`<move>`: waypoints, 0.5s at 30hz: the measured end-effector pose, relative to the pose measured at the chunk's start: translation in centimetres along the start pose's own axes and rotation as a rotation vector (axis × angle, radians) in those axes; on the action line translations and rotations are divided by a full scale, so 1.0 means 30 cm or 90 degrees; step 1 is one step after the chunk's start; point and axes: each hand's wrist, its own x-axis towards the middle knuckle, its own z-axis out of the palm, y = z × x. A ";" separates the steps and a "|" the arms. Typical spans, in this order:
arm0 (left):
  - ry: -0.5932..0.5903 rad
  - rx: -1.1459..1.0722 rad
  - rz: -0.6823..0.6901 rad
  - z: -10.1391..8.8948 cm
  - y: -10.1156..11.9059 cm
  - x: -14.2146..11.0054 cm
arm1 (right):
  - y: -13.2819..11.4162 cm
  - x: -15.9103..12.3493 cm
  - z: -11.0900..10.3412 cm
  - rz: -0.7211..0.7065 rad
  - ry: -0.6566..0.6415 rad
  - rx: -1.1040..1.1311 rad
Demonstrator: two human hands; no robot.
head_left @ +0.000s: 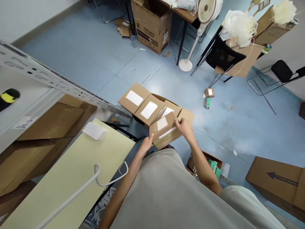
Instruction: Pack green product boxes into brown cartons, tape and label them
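A small brown cardboard box (pixel 169 120) with white labels on it is held between my two hands in front of my body. My left hand (pixel 145 145) grips its lower left corner. At the upper right corner, my right hand (pixel 186 128) closes with thumb and fingers on the edge. Just beyond it, and partly hidden by it, a larger carton (pixel 164 97) holds several more boxes. One labelled box (pixel 149 109) and another labelled box (pixel 134 98) lie side by side at its left.
A pale yellow table (pixel 111 143) with a white paper (pixel 94 130) and a curved white rod (pixel 76 194) is at my left, beside a metal shelf rack (pixel 59 79). An open box with green packs (pixel 213 165) stands near my right elbow. Farther off are a fan (pixel 194 47) and chairs.
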 end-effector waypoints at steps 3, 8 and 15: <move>-0.018 0.015 0.002 0.122 0.046 0.057 | 0.024 0.173 -0.032 -0.039 -0.008 0.033; 0.012 0.065 0.043 0.238 0.124 0.157 | 0.076 0.408 0.005 -0.115 -0.034 0.150; 0.068 0.059 0.038 0.231 0.190 0.291 | 0.143 0.506 0.100 -0.121 -0.057 0.222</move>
